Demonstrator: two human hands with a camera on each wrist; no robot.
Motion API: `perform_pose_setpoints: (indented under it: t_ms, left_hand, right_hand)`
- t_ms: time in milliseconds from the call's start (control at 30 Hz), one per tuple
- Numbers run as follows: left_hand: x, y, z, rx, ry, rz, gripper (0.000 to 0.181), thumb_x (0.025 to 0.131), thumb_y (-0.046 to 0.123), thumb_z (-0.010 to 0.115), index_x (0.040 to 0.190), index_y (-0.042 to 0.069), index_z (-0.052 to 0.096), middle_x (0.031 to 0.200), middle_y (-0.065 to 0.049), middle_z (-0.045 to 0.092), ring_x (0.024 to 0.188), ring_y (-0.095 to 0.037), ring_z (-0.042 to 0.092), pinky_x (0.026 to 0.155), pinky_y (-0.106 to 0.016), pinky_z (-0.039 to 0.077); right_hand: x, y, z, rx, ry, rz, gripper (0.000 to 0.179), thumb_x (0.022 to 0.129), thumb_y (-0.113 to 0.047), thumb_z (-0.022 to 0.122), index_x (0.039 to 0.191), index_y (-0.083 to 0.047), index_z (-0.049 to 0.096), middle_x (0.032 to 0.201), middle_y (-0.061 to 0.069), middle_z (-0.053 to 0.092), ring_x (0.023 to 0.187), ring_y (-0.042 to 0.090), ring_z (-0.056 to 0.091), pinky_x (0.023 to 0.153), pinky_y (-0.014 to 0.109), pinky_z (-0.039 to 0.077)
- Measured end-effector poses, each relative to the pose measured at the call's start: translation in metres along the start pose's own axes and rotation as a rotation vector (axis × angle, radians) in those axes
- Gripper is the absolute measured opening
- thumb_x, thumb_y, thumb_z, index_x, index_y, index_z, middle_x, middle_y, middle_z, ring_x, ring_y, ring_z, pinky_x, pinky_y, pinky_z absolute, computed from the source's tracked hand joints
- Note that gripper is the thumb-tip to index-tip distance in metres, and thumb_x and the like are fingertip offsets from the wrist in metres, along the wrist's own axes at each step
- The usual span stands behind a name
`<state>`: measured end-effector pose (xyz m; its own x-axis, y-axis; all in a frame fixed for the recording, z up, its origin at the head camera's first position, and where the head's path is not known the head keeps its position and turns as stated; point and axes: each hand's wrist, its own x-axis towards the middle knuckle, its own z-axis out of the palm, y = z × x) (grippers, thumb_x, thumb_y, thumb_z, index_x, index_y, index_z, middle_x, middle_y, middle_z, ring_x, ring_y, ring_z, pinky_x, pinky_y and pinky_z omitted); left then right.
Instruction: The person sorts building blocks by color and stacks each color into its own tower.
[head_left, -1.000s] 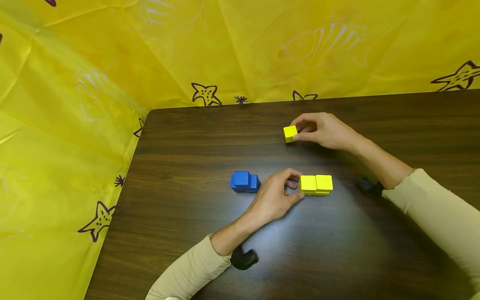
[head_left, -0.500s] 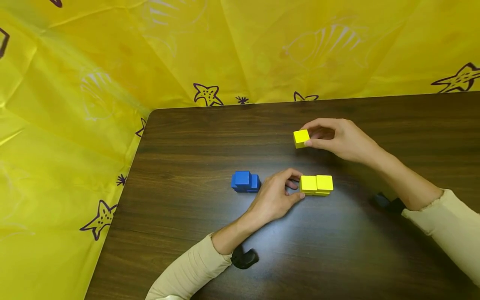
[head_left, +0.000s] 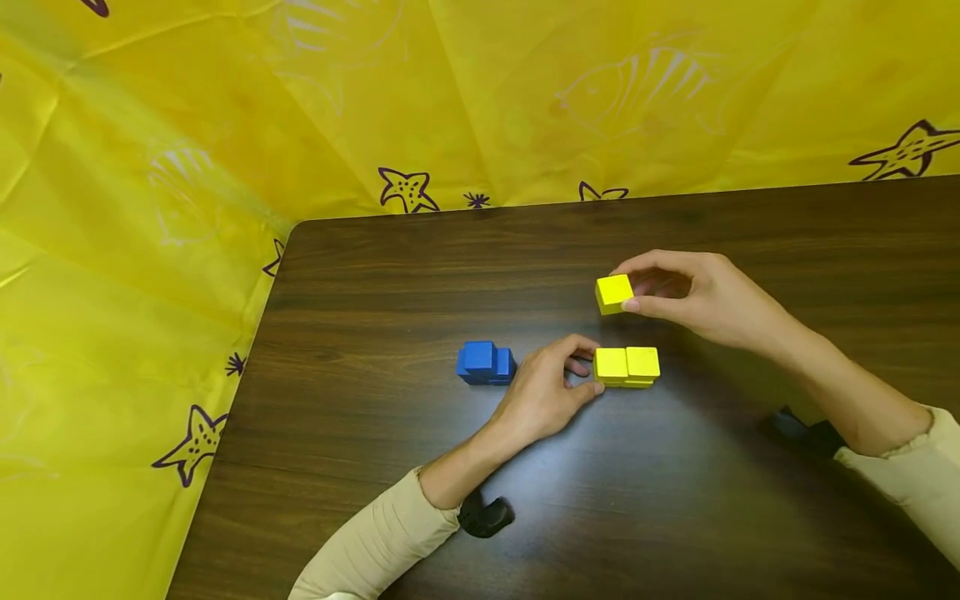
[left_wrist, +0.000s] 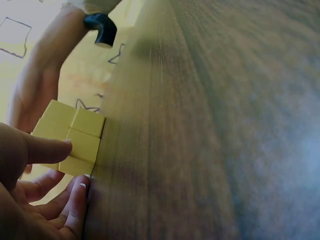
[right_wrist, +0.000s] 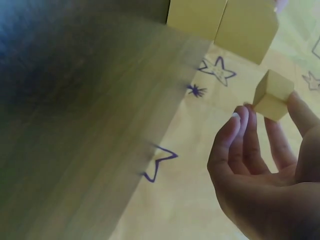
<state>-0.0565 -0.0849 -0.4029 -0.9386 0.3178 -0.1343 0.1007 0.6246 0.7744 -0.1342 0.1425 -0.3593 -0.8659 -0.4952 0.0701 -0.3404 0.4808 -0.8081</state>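
Observation:
My right hand (head_left: pixel 723 300) pinches a single yellow cube (head_left: pixel 615 293) between thumb and fingers, raised above the table behind the yellow stack. The right wrist view shows that cube (right_wrist: pixel 274 95) at the fingertips, the other fingers loosely bent. Two layers of yellow blocks (head_left: pixel 627 367) stand side by side as a small stack. Around its left end my left hand (head_left: pixel 540 387) holds thumb and fingers, steadying it. Seen from the left wrist, the thumb lies across the face of the yellow blocks (left_wrist: pixel 82 150), with fingertips at the lower edge.
Just left of my left hand stands a cluster of blue blocks (head_left: pixel 483 364), one higher than its neighbours. The dark wood table (head_left: pixel 360 450) ends at the back and left against a yellow cloth (head_left: pixel 480 100) printed with starfish and fish.
My right hand has brought the yellow cube rightward and nearer, toward the yellow stack. The left hand stays in place at the stack's left end.

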Motion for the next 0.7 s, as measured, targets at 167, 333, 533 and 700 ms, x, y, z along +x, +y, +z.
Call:
perform_pose_setpoints:
  t_ms: [167,333,533,700]
  left_hand:
    - [0.000,0.000,0.000,-0.001,0.002,0.001,0.038,0.086,0.017,0.079,0.122,0.015,0.066,0.109,0.003,0.070,0.093,-0.004,0.063,0.075,-0.019,0.049]
    - [0.000,0.000,0.001,-0.006,0.000,-0.001,0.037,0.086,0.017,0.079,0.121,0.015,0.066,0.109,0.003,0.070,0.093,-0.004,0.063,0.075,-0.019,0.049]
    - [0.000,-0.001,0.001,-0.007,-0.005,0.002,0.036,0.086,0.017,0.079,0.120,0.015,0.066,0.110,0.003,0.069,0.093,-0.004,0.063,0.076,-0.018,0.049]
    - [0.001,0.000,0.000,-0.006,-0.010,0.000,0.037,0.087,0.017,0.079,0.121,0.015,0.066,0.112,0.003,0.069,0.094,-0.004,0.063,0.076,-0.018,0.049]
  right_hand:
    - [-0.013,-0.002,0.001,0.016,0.004,0.000,0.036,0.088,-0.014,0.078,0.121,-0.023,0.069,0.103,-0.003,0.069,0.090,0.009,0.064,0.075,0.016,0.050]
    - [-0.023,0.000,0.004,0.025,0.014,0.001,0.037,0.087,-0.012,0.078,0.121,-0.024,0.069,0.103,-0.004,0.070,0.089,0.009,0.064,0.075,0.015,0.049]
    - [-0.032,0.002,0.007,0.030,0.018,-0.029,0.039,0.086,-0.009,0.078,0.121,-0.023,0.069,0.103,-0.006,0.070,0.090,0.008,0.065,0.076,0.014,0.049]
    - [-0.037,0.001,0.008,0.020,0.018,-0.039,0.037,0.087,-0.011,0.078,0.120,-0.026,0.069,0.102,-0.008,0.070,0.089,0.008,0.066,0.075,0.015,0.050]
